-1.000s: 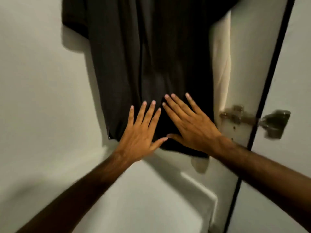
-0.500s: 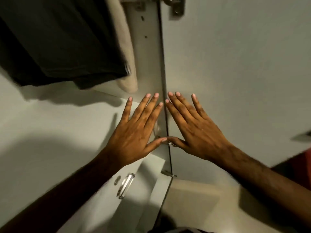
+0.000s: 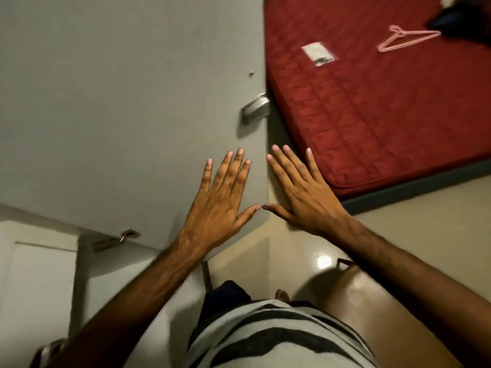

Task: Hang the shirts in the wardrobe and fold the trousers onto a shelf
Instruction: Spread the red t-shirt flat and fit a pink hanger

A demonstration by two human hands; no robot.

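Note:
My left hand (image 3: 220, 200) and my right hand (image 3: 305, 195) are held out flat side by side, fingers straight, thumbs nearly touching, holding nothing. Behind my left hand is the grey wardrobe door (image 3: 132, 102) with its metal handle (image 3: 255, 111). A pink clothes hanger (image 3: 406, 39) lies on the red mattress (image 3: 372, 107) at the upper right. Beside it, at the top right corner, lies a dark heap of clothes (image 3: 465, 19). No hanging shirts are in view.
A small clear packet (image 3: 318, 54) lies on the mattress. A latch (image 3: 117, 240) sits on the door's lower edge. A brown rounded piece of furniture (image 3: 372, 301) stands low right on the shiny beige floor (image 3: 425, 213).
The view has swung right and down, from the hanging dark shirt past the door to the mattress. Both hands stayed flat and spread, no longer over the shirt.

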